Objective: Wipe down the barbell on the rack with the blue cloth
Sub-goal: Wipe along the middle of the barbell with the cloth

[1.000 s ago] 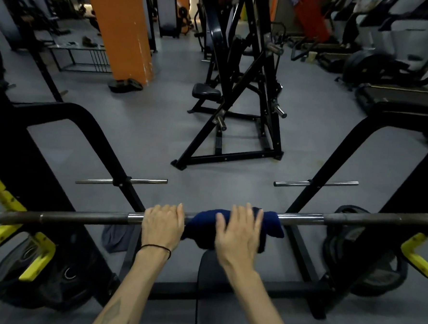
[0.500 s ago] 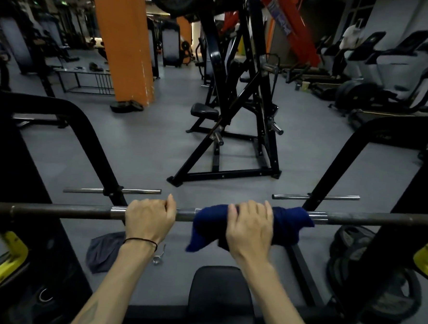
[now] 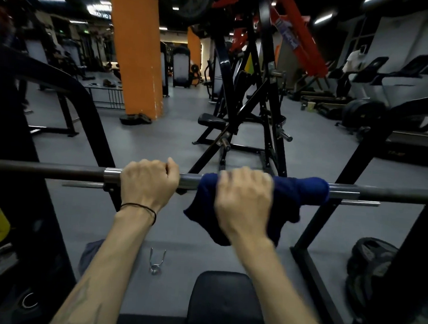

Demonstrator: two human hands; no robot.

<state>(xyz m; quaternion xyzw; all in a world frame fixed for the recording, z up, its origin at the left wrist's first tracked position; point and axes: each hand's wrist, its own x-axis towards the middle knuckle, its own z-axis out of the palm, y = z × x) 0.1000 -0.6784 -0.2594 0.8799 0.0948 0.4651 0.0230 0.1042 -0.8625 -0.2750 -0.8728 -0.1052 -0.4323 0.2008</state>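
Observation:
A steel barbell point(image 3: 57, 170) lies level across the black rack point(image 3: 94, 129), spanning the whole view. A dark blue cloth point(image 3: 301, 194) is draped over the bar right of centre, with a loose corner hanging below. My right hand point(image 3: 243, 201) curls over the cloth and grips it around the bar. My left hand point(image 3: 147, 183) grips the bare bar just left of the cloth, fingers wrapped round it; a black band sits on that wrist.
A black bench pad point(image 3: 224, 302) sits below my arms. On the floor lie a spring collar clip point(image 3: 156, 261) and a grey rag point(image 3: 89, 252). Weight plates point(image 3: 369, 271) lean at the lower right. A black plate-loaded machine point(image 3: 248, 114) and an orange pillar point(image 3: 134, 56) stand ahead.
My right hand has slid the cloth to the right along the bar. Both hands have curled tighter round the bar. The view has tilted upward.

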